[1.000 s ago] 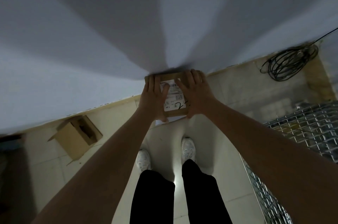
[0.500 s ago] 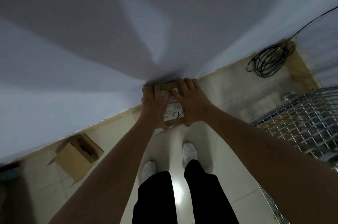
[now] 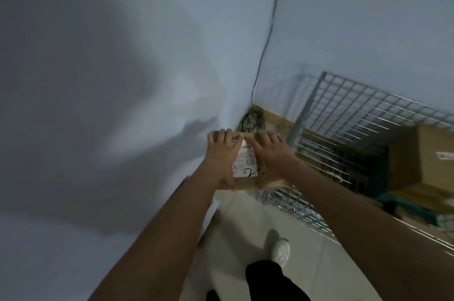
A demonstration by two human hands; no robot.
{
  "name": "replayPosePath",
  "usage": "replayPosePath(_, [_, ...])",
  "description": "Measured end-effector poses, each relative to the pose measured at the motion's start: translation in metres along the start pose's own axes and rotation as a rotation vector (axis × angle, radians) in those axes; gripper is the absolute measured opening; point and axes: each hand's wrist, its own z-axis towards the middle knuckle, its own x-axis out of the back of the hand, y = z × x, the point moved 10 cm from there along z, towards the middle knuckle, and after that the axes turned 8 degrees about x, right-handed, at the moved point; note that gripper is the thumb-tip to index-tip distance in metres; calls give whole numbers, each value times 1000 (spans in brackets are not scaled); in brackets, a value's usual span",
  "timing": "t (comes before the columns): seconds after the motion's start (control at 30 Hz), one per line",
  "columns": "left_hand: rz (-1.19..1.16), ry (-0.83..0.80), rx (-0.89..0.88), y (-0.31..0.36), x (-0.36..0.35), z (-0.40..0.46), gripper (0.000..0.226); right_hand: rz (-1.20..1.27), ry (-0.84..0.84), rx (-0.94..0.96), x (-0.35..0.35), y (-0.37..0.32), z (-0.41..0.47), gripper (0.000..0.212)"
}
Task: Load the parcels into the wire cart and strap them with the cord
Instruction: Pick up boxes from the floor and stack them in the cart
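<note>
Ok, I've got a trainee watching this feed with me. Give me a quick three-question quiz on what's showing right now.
1. True or false: the small parcel is already inside the wire cart.
2. What holds the small parcel? A) left hand only B) right hand only C) both hands
3. Fill in: a larger cardboard box sits inside the ____.

Key: 1 false, it is held beside the cart, above the floor; 2 C; 3 wire cart.
</note>
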Motion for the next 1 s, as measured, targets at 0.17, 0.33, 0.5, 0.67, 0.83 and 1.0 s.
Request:
replayPosePath(0.17, [74, 60, -213, 101, 152, 11, 149, 65, 72, -248, 76, 110, -126, 143])
replayPosePath(0.33, [128, 123, -347, 228, 252, 8, 149, 134, 109, -433, 97, 205, -252, 145])
replayPosePath(0.5, [127, 114, -434, 359, 299, 8, 147, 189, 87, -542, 73, 287, -365, 144])
replayPosePath(0.67, [99, 87, -495, 496, 316, 14, 147, 165, 42, -620, 29, 364, -471, 146])
replayPosePath(0.83, [128, 85, -544, 598, 315, 20, 148, 243, 18, -641, -23, 420, -538, 149])
replayPosePath(1.0, [207, 20, -568, 654, 289, 43, 149, 308, -3, -648, -78, 454, -555, 147])
